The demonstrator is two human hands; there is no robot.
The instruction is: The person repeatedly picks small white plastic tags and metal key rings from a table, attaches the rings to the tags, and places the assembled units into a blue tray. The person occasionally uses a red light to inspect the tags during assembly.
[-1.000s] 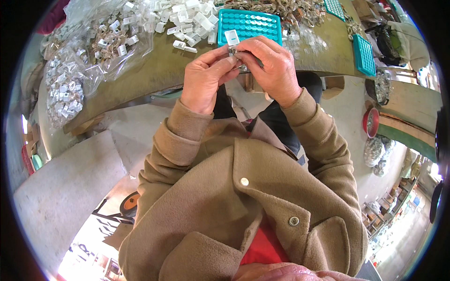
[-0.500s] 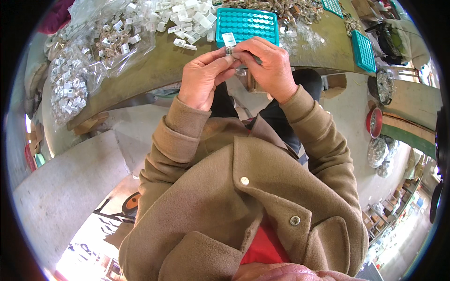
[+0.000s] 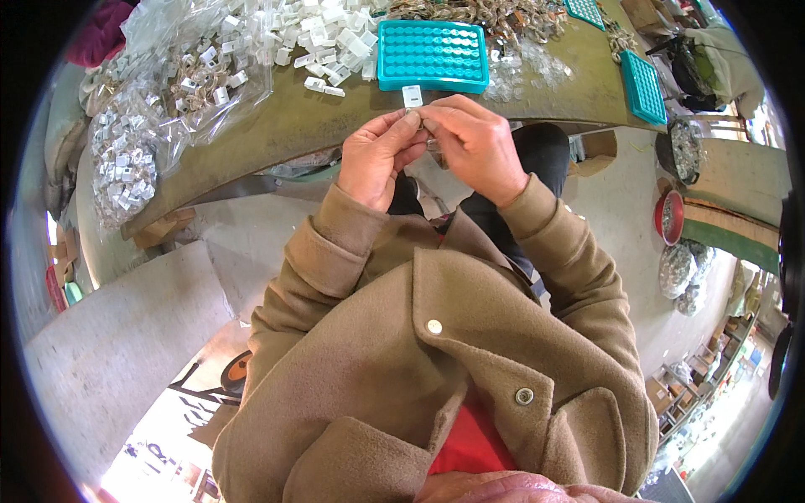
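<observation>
- where the two hands meet at upper centre of the frame, the left hand (image 3: 377, 159) and right hand (image 3: 474, 147) pinch a small part (image 3: 430, 144) between them, fingers closed on it from both sides; it is mostly hidden, so its exact shape is hard to tell, though it looks like a tiny pale or metallic piece.
- such a piece should be very light and stiff, easy to drop or flick away, so a fingertip pinch at its edges suits it better than a full grasp.
- just above the hands, on the desk (image 3: 277, 138), lies a single white clip (image 3: 412, 95), touching nothing else.
- beside it sits a teal tray (image 3: 432, 55) with rows of round pockets; whether the pockets hold anything is not clear from here.
- two more teal trays of the same kind, one (image 3: 644, 85) at upper right and another (image 3: 584, 10) at the top edge.
- a loose heap of white clips (image 3: 323, 29) spreads at top centre.
- clear plastic bags (image 3: 168, 84) at upper left hold many more small white pieces.
- a red bowl (image 3: 668, 216) at the right edge holds small pale bits.
</observation>
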